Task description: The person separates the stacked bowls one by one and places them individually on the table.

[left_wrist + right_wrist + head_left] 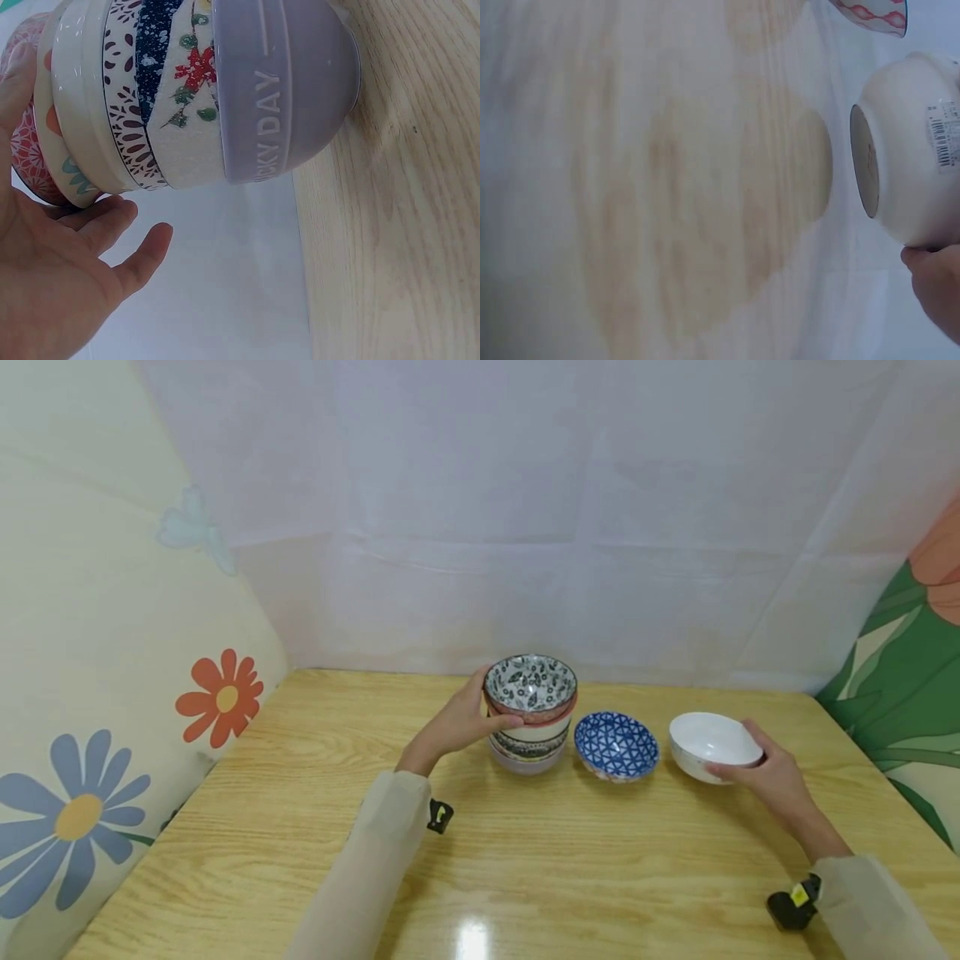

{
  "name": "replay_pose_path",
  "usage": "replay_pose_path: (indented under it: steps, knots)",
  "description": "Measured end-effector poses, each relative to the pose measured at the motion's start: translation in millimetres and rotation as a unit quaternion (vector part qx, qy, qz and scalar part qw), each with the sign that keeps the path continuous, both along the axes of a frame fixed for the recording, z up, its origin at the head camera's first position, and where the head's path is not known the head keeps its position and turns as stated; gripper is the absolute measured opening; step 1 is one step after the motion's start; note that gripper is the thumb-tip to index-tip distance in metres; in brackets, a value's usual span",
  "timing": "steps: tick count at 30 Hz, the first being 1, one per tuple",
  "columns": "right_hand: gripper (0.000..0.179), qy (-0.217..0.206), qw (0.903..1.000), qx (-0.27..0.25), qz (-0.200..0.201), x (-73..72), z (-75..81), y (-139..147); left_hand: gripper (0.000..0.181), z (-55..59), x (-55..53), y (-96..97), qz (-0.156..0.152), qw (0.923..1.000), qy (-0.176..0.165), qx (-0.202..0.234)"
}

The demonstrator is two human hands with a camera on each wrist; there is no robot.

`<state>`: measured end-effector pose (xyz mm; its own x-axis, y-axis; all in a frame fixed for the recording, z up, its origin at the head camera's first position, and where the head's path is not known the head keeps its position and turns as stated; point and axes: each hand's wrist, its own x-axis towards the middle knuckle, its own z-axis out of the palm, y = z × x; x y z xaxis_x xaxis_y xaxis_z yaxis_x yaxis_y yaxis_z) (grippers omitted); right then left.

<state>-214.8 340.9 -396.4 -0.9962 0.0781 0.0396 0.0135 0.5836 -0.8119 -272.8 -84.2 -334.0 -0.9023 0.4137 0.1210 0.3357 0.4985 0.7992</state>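
Note:
A stack of several patterned bowls (531,739) stands on the table, the top one (531,685) showing a black-and-white floral inside. My left hand (467,717) grips the stack near its upper rims, thumb in front. In the left wrist view, a lavender bowl (300,90) with raised letters forms the bottom of the stack. My right hand (776,778) pinches a white bowl (712,742) by its right side. The right wrist view shows that bowl's foot raised off the table, with a barcode label (945,135) on its wall.
Between the stack and the white bowl sits a blue-and-white geometric bowl (617,745). The wooden table (570,877) ends at a pale hanging cloth (465,593) behind the bowls. Floral cloths (82,635) hang at both sides.

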Motion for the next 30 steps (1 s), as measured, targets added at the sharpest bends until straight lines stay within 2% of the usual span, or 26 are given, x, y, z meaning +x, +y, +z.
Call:
replay_pose_path:
  steps: [10,19,30]
  knots:
    - [0.103,-0.014,0.9997,0.017,0.003,2.5,-3.4,0.7,0.093,0.8,1.2,1.1,0.001,1.0000,0.001,-0.004]
    - [0.109,-0.033,0.9981,0.013,0.050,-0.1,-8.9,8.4,0.093,3.0,1.6,0.3,-0.004,1.0000,0.001,0.000]
    - [0.113,-0.064,0.9955,0.025,0.066,2.3,-7.6,9.3,0.093,1.5,1.7,-0.6,0.001,1.0000,-0.003,-0.004]
